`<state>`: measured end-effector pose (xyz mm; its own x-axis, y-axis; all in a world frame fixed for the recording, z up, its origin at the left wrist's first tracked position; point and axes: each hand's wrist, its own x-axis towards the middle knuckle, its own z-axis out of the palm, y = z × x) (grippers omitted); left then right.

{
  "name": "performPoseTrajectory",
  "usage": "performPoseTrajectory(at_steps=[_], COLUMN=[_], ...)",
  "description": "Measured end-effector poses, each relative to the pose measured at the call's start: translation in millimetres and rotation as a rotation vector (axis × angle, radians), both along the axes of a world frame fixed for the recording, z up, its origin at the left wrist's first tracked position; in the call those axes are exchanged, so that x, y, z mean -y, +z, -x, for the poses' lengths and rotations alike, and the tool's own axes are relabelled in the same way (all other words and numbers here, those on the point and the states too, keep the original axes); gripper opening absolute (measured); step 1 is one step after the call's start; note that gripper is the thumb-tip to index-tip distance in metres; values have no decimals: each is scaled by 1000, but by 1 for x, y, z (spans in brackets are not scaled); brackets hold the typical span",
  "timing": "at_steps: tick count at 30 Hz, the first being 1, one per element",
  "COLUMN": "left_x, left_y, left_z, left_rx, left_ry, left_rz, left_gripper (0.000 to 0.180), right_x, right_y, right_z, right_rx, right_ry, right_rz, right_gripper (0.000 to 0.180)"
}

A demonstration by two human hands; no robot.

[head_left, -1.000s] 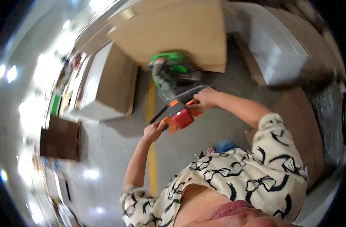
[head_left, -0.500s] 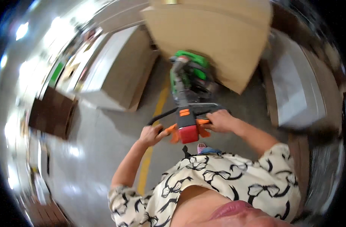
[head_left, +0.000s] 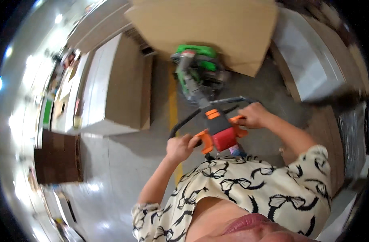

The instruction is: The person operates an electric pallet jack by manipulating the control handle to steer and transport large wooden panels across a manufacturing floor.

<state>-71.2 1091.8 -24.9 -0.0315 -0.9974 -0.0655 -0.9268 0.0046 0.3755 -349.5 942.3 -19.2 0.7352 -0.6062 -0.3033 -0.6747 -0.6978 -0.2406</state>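
A pallet jack with a green and black body (head_left: 200, 54) stands ahead of me. Its black and red tiller handle (head_left: 216, 125), with orange levers, reaches back to my waist. My left hand (head_left: 181, 148) is closed round the handle's left grip, the thumb by the orange lever. Round the right grip, beside the other lever, my right hand (head_left: 253, 115) is wrapped. Beyond the jack rises a large tan cardboard box (head_left: 204, 26), its near face slanting across the top of the view; the jack's forks are hidden.
Left of the jack stands a tall white and brown cardboard stack (head_left: 126, 86), with a brown box (head_left: 57, 161) farther left. White and brown boxes (head_left: 305, 60) line the right side. A yellow line (head_left: 173, 105) runs along the grey floor (head_left: 124, 161).
The tiller handle has swung toward the right with both hands still gripping it, and its arm slants more. The surrounding boxes have shifted in the view.
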Motion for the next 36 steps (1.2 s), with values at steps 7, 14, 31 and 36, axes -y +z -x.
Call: performPoseTrajectory(at_steps=[7,14,31,36], left_x=[7,6,62,74], left_y=[5,3,-11,2], left_z=[-1,-16,-54,-67], left_rx=[-33,-108,-72,-41], left_ry=[-69,-130,-208,-175], left_rz=[18,-11,20,-9], left_gripper=[60,68,62,59], right_x=[-5,-9,25,34], right_y=[-13,-20,-25,-17], right_z=[18,7,-26,-38], right_rx=[320,292,296,353], right_ry=[-11,-26,-84,-86], right_rz=[213,253,292,299], right_gripper=[53,51,53,53])
